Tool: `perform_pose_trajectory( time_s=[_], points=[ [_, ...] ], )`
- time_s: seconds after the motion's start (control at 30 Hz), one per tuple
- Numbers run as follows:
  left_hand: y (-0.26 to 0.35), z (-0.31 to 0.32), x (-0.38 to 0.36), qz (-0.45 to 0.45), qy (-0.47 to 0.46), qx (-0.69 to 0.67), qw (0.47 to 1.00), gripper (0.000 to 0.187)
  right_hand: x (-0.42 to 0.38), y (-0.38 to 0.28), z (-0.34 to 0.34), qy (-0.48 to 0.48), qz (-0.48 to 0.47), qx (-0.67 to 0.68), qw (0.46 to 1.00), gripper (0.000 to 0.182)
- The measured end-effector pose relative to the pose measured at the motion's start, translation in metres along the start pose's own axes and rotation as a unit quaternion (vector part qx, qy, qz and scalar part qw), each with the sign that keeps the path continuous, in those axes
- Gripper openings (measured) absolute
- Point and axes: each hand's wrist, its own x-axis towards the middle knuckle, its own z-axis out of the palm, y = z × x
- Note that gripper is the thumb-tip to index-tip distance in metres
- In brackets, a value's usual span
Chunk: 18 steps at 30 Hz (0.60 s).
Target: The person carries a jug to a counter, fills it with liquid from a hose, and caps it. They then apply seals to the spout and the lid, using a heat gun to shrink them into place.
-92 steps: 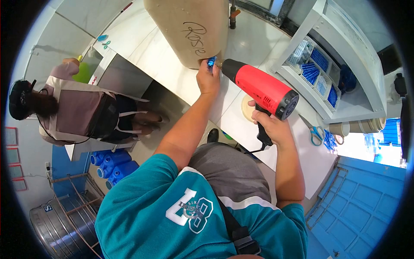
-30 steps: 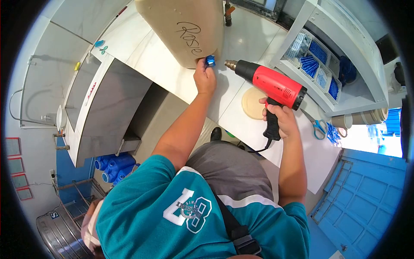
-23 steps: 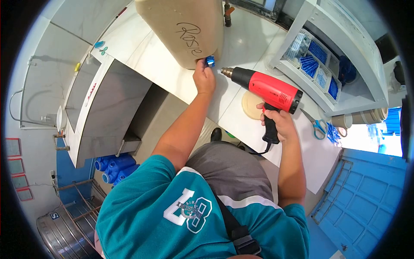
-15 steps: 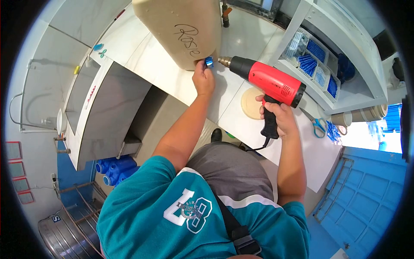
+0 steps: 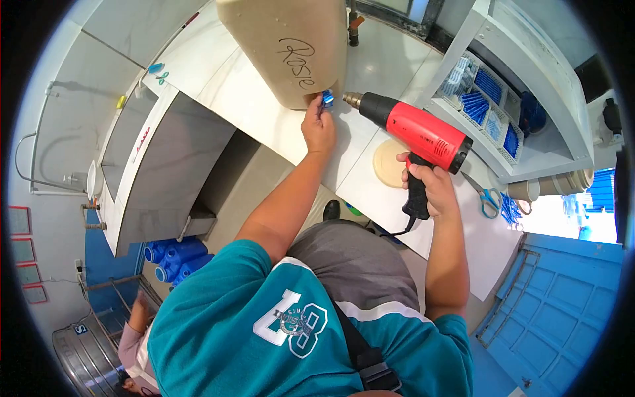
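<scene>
Gripping the black handle of a red heat gun (image 5: pixel 413 132), the right hand (image 5: pixel 426 188) is wrapped fully around it, with the metal nozzle aimed at a small blue cap (image 5: pixel 327 99) on the lower corner of a large beige container (image 5: pixel 291 46) marked "Rose." Fingertips of the left hand (image 5: pixel 319 129) are pressed together on that blue cap, pinching it against the container, which stands on the white counter (image 5: pixel 231 86) near its front edge. Just below the heat gun, a round beige disc (image 5: pixel 385 165) lies flat on the counter, and blue-handled scissors (image 5: pixel 486 197) rest farther along toward the counter's right end. Beside them, a white shelf unit (image 5: pixel 522 86) holds trays of blue pieces. Under the counter's left side, blue bottles (image 5: pixel 175 258) are stacked on the floor, and another person's sleeve and arm (image 5: pixel 135 331) show at the lower left.
</scene>
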Motion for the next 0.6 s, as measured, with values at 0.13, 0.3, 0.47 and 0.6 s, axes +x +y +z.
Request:
perform_pose_trajectory(
  time_s=[0.13, 0.3, 0.47, 0.6],
  points=[
    [-0.009, -0.001, 0.004, -0.06, -0.009, -0.061, 0.996, 0.037, 0.0, 0.004, -0.017, -0.015, 0.038, -0.037, 0.998, 0.036],
    [-0.007, 0.001, 0.004, -0.117, 0.003, -0.179, 0.977, 0.034, -0.008, 0.007, -0.007, -0.004, 0.034, -0.04, 0.999, 0.03],
    [-0.007, -0.006, 0.006, -0.142, -0.047, -0.142, 0.979, 0.029, 0.005, 0.003, 0.0, -0.013, 0.008, 0.017, 1.0, 0.032],
    [-0.009, -0.002, 0.008, -0.126, -0.026, -0.186, 0.974, 0.031, 0.002, -0.025, 0.007, 0.003, 0.002, -0.024, 1.0, 0.031]
  ],
)
